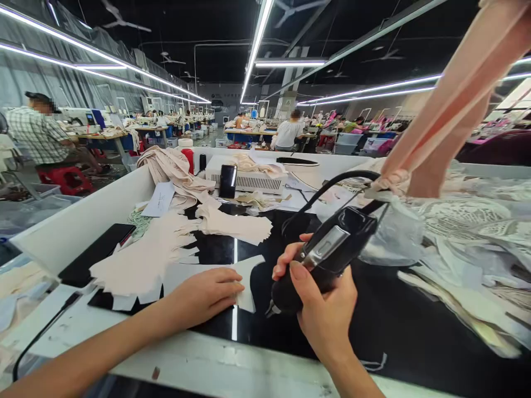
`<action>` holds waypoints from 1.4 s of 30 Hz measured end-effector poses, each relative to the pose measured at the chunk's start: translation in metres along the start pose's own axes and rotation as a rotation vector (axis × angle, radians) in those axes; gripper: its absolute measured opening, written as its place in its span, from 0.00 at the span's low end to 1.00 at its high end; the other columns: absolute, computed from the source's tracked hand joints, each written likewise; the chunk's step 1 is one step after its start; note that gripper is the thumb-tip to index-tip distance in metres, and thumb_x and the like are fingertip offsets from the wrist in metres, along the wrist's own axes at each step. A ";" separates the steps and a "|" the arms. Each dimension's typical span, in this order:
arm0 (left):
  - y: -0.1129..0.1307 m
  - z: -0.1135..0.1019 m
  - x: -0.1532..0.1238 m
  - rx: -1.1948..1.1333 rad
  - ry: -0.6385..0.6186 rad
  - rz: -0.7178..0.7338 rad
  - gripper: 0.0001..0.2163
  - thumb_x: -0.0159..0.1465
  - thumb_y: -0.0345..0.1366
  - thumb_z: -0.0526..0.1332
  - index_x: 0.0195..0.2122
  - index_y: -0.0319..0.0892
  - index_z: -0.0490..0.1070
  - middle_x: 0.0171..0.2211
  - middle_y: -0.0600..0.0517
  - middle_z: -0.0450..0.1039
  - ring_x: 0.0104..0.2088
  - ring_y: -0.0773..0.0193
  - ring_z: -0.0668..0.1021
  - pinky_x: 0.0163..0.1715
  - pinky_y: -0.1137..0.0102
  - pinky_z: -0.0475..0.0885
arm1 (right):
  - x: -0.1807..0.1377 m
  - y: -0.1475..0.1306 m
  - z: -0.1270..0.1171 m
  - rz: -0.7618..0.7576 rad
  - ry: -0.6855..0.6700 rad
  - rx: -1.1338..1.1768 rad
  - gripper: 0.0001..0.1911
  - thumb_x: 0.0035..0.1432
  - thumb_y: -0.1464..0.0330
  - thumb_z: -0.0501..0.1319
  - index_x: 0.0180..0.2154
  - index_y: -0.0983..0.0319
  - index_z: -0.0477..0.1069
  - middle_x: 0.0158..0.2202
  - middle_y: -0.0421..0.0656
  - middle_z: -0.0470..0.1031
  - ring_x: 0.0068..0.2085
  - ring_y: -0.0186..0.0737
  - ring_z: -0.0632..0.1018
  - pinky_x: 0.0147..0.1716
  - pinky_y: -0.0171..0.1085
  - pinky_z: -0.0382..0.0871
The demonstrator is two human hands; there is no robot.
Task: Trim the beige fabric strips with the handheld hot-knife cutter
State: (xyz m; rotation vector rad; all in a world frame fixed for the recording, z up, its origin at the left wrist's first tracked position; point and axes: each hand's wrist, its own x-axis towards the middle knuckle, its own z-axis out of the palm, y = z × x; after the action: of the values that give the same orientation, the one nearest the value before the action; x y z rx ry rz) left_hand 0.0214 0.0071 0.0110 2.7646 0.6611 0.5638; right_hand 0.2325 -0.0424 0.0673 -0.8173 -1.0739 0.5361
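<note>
My right hand (323, 304) is wrapped round a black corded handheld power tool (332, 243) with a silver plate on its side. Its small metal tip points down to the left, above the black table surface. The tool's upper end hangs from a twisted pink fabric strip (452, 116). My left hand (211, 293) lies flat, fingers stretched, on a pale cut fabric piece (249, 282), left of the tip. Behind and left of that hand spread stacks of pale pink cut pieces (141, 254) with jagged edges.
A phone (228, 181) leans against a white vented box (249, 179). Left lies a black flat device (97, 254), near a paper slip (160, 199). Fabric and lace in plastic bags (464, 221) fill the right side. White boards (87, 221) edge the table. People sit at sewing tables beyond.
</note>
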 end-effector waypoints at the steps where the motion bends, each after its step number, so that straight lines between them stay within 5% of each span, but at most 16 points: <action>1: 0.004 0.000 0.002 -0.004 0.004 0.004 0.11 0.78 0.34 0.58 0.57 0.40 0.76 0.57 0.44 0.78 0.58 0.56 0.79 0.61 0.64 0.75 | -0.001 0.000 0.001 -0.004 -0.004 0.007 0.20 0.57 0.61 0.74 0.47 0.55 0.70 0.30 0.38 0.77 0.24 0.36 0.77 0.24 0.37 0.76; 8: 0.016 0.012 0.014 0.122 0.003 0.121 0.06 0.70 0.34 0.70 0.44 0.40 0.75 0.44 0.49 0.79 0.44 0.58 0.81 0.47 0.68 0.77 | -0.005 0.002 0.005 -0.002 -0.013 0.045 0.18 0.58 0.64 0.73 0.48 0.55 0.71 0.31 0.36 0.77 0.25 0.35 0.77 0.24 0.35 0.76; 14: 0.013 0.018 0.018 0.192 0.076 0.213 0.08 0.75 0.33 0.63 0.37 0.40 0.74 0.37 0.51 0.79 0.38 0.60 0.80 0.43 0.69 0.76 | -0.010 0.004 0.008 -0.002 -0.017 0.090 0.17 0.59 0.66 0.73 0.48 0.54 0.73 0.32 0.35 0.78 0.26 0.33 0.77 0.26 0.33 0.77; 30: 0.009 0.024 0.017 0.055 0.113 0.156 0.08 0.76 0.31 0.60 0.39 0.41 0.76 0.39 0.49 0.81 0.40 0.61 0.81 0.46 0.69 0.74 | -0.010 0.009 0.014 -0.031 0.020 0.125 0.18 0.59 0.65 0.73 0.49 0.55 0.73 0.32 0.36 0.78 0.26 0.33 0.78 0.27 0.34 0.77; 36: 0.007 0.017 0.017 -0.058 0.035 0.124 0.07 0.74 0.39 0.66 0.43 0.41 0.77 0.43 0.48 0.81 0.44 0.59 0.82 0.48 0.68 0.74 | -0.009 0.010 0.015 -0.031 0.029 0.135 0.18 0.60 0.64 0.73 0.50 0.54 0.73 0.33 0.35 0.78 0.27 0.33 0.78 0.29 0.35 0.77; 42: 0.009 0.020 0.019 -0.029 0.045 0.102 0.05 0.73 0.36 0.68 0.40 0.41 0.76 0.41 0.50 0.80 0.41 0.59 0.81 0.45 0.69 0.73 | -0.007 0.011 0.014 -0.033 0.026 0.117 0.18 0.60 0.64 0.74 0.50 0.54 0.73 0.33 0.35 0.78 0.27 0.33 0.78 0.30 0.35 0.77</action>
State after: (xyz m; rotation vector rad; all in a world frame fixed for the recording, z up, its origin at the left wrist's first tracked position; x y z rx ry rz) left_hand 0.0491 0.0061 0.0020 2.7780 0.5187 0.6529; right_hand 0.2168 -0.0368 0.0578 -0.7014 -1.0212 0.5533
